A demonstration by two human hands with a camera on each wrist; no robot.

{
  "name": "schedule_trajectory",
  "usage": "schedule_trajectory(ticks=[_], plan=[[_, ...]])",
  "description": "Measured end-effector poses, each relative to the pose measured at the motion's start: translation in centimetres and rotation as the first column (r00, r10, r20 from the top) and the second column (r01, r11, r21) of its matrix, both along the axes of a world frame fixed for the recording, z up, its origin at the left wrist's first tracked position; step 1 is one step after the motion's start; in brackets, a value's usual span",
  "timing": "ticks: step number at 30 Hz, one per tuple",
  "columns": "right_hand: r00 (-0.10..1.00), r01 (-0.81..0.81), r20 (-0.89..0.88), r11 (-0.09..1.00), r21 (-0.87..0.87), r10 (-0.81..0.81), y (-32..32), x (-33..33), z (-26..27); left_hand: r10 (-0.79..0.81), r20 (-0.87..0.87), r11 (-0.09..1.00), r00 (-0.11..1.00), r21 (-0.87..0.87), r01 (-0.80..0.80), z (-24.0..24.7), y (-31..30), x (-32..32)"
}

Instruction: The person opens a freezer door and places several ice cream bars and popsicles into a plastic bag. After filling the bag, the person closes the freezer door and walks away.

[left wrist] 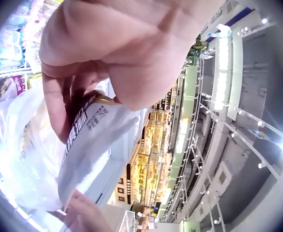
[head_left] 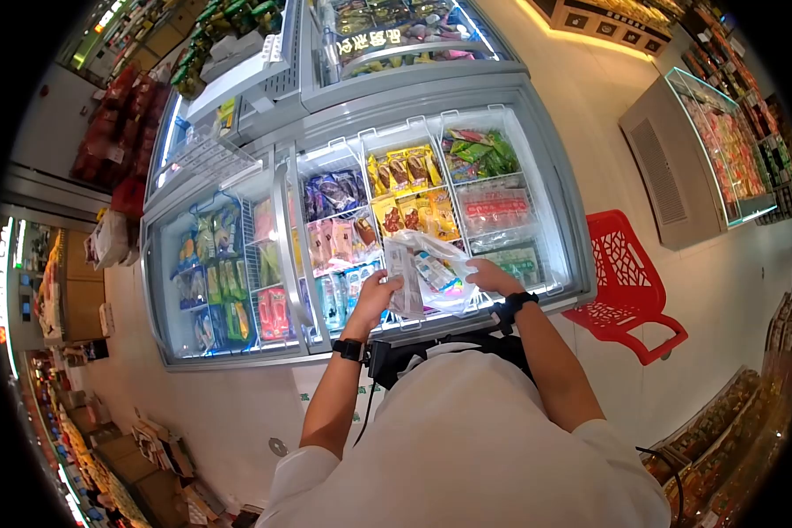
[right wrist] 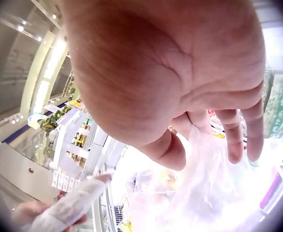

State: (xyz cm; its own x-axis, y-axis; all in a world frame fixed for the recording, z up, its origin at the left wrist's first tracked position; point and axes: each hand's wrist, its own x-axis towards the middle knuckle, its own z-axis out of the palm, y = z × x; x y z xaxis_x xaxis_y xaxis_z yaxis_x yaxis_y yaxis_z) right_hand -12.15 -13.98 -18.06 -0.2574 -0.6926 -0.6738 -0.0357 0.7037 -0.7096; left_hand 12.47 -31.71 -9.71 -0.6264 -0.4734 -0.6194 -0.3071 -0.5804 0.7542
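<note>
On the far left, red bundles (head_left: 114, 132) are stacked beside the freezer (head_left: 246, 359), whose left section lies under glass and holds packets in blue baskets. Past the divider, purple packets (head_left: 333, 194) sit above pink ones (head_left: 330, 244), with blue packets (head_left: 330, 299) lower down, partly covered by the person's left arm. The left hand (head_left: 374, 297) grips a white printed packet (left wrist: 90, 133) between thumb and fingers over the freezer. Just right of it hangs a clear plastic bag (head_left: 453, 295) with a colourful packet (head_left: 436, 271) inside; bag and hands block the view of the goods below the yellow packets (head_left: 405, 172). The right hand (head_left: 495, 277) pinches the bag's right edge. Green bags (head_left: 480, 154), red-and-white packs (head_left: 495, 207) and pale green packs (head_left: 510, 266) fill the wire compartments on the right. The freezer's front rim runs between the person's body and the goods. Beyond its right end stand a red perforated basket (head_left: 623, 264) and, farther off, a glass-topped display case (head_left: 664, 167).
</note>
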Motion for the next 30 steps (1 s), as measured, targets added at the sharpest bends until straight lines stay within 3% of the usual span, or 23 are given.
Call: schedule_trajectory(ticks=[3,6,7,9,11,13,14,15,17,19,20,24,29,30], plan=[[1.000,0.004,-0.023,0.999,-0.040,-0.005,0.1,0.1,0.9,-0.158,0.139,0.986,0.978,-0.038,0.164,-2.2,0.8,-0.7],[0.993,-0.018,-0.118,0.996,-0.082,0.009,0.3,0.6,0.5,-0.157,0.139,0.986,0.978,0.080,0.147,-6.6,1.7,-2.6],[0.987,-0.038,-0.157,0.995,-0.093,0.023,0.2,0.6,0.5,-0.138,0.144,0.988,0.980,0.095,0.125,-5.9,2.2,-3.8],[0.996,0.007,-0.083,0.996,-0.091,-0.015,0.4,1.0,1.0,-0.088,0.156,0.991,0.984,0.109,0.071,-7.3,2.5,-5.4],[0.974,-0.059,-0.223,0.992,-0.114,0.033,0.8,1.2,-0.7,-0.108,0.116,0.981,0.987,0.175,0.087,-9.2,2.5,-6.6],[0.989,-0.045,-0.147,0.995,-0.091,0.031,1.1,1.0,-0.9,-0.090,0.120,0.960,0.989,0.274,0.054,-7.3,3.0,-7.7],[0.972,-0.058,-0.234,0.990,-0.128,0.026,1.4,1.1,-1.4,-0.099,0.174,0.961,0.980,0.273,0.049,-5.5,3.2,-7.9],[0.978,-0.142,-0.168,0.983,-0.119,0.121,1.1,0.3,-1.7,-0.105,0.147,0.956,0.984,0.288,0.059,-5.9,3.0,-7.8],[0.973,-0.043,-0.231,0.986,-0.158,0.005,1.7,0.5,-1.9,-0.048,0.065,0.970,0.997,0.243,0.031,-7.3,2.2,-6.9],[0.978,-0.030,-0.208,0.999,-0.013,0.027,1.5,0.2,0.1,-0.006,0.042,0.982,0.999,0.190,-0.002,-6.2,0.0,-6.5],[0.965,-0.026,-0.261,0.999,-0.035,0.016,1.5,0.1,-0.2,0.056,0.105,0.977,0.993,0.198,-0.077,-3.4,-1.3,-6.7],[0.961,0.050,-0.272,0.999,-0.012,-0.052,2.2,0.5,-1.5,0.281,0.080,0.933,0.956,0.209,-0.292,-7.2,-8.1,-5.1],[0.972,0.055,-0.231,0.996,0.075,-0.036,1.6,-0.3,-1.3,0.323,0.114,0.940,0.939,0.074,-0.333,-10.2,-16.3,-7.9],[0.970,0.033,-0.243,0.997,0.076,-0.013,1.4,-0.6,-1.1,0.306,0.054,0.942,0.951,0.130,-0.311,-11.9,-17.8,-8.3]])
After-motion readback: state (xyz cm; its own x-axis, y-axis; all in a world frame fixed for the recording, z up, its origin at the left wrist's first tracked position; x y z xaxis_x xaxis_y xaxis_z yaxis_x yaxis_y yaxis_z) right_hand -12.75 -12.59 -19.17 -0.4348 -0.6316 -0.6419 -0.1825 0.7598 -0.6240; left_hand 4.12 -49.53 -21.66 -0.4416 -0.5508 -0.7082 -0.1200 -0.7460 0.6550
